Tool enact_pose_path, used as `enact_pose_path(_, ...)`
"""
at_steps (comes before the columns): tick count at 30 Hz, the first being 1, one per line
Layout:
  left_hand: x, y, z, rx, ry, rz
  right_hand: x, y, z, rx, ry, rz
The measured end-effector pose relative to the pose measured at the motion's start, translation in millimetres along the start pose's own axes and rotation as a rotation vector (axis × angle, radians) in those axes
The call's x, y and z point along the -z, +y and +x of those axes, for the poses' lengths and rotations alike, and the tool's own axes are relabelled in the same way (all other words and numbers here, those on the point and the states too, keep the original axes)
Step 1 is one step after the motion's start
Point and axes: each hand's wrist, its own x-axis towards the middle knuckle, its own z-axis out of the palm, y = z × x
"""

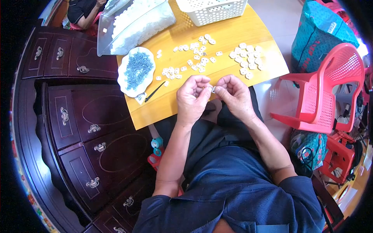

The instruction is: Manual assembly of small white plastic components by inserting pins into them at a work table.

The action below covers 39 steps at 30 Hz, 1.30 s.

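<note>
At the near edge of the table, my left hand and my right hand meet fingertip to fingertip. Both are closed in a pinch on a small white plastic piece, mostly covered by the thumbs and fingers. Loose white pieces with holes lie just beyond: a scattered group in the middle, a smaller cluster to the left, and larger rounded ones to the right. A scalloped white plate heaped with small silvery screws stands at the left. Beside it lies a thin black tool.
A grey bin of white parts and a perforated white basket stand at the far side. Dark wooden drawers rise on the left. Right are a red plastic chair and a teal bag. Another person sits at far left.
</note>
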Motion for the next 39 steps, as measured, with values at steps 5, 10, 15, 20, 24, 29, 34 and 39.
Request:
enact_pose_path(5,-3,-2,2,-0.027,0.022,0.006,-2,1,0,-0.009,0.018,0.011)
enact_pose_path(10,-2,3,6,-0.007,-0.030,0.044,1,1,2,-0.003,0.024,0.034)
enact_pose_path(15,1,15,13,0.048,-0.102,-0.033,4,-2,4,-0.004,0.001,0.161)
enact_pose_path(20,14,33,40,-0.020,-0.103,0.124,12,-4,6,0.053,0.059,0.176)
enact_pose_path(24,15,40,80,-0.199,-0.041,0.463,18,-7,8,0.073,0.103,0.185)
enact_pose_path(29,3,39,123,-0.328,-0.135,0.794,20,-9,9,0.081,0.101,0.210)
enact_pose_path(34,-6,25,151,-0.504,-0.252,1.076,22,-12,9,0.074,0.116,0.218)
enact_pose_path(39,-8,23,167,-0.543,-0.379,1.148,23,-7,9,0.072,0.108,0.243)
